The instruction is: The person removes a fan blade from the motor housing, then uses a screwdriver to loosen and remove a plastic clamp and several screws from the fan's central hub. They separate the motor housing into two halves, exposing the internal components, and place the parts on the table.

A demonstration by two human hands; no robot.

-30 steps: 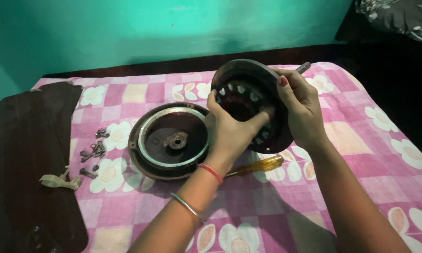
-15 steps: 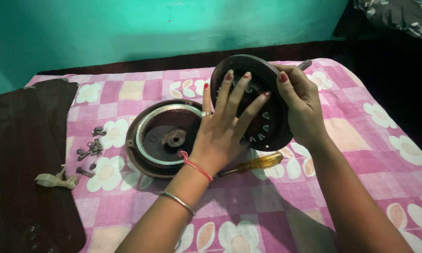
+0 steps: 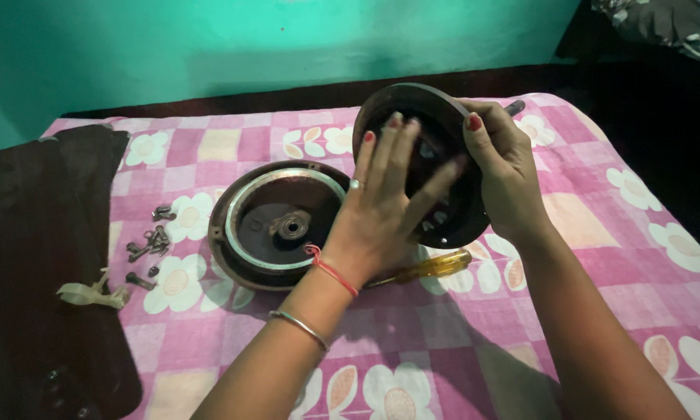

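My right hand [image 3: 499,171] grips the rim of a dark round fan motor part [image 3: 435,109] and holds it tilted on edge above the bed. My left hand [image 3: 389,202] lies flat against its inner face with fingers spread, covering most of the windings. A metal shaft end [image 3: 514,107] sticks out behind the right hand. To the left, the other dark round motor cover [image 3: 245,233] lies flat, open side up, with a silver ring and a central bearing [image 3: 291,226]. A yellow-handled screwdriver [image 3: 431,267] lies under my left wrist.
Everything rests on a pink checked floral bedsheet [image 3: 459,334]. Several loose screws [image 3: 151,245] and a pale strip [image 3: 93,294] lie left of the cover. Dark wooden fan blades [image 3: 39,257] are stacked at the far left. A teal wall [image 3: 210,47] is behind.
My left hand went from gripping inside the tilted motor part to lying flat with spread fingers on its face, now sliding slightly. The right hand keeps its hold.
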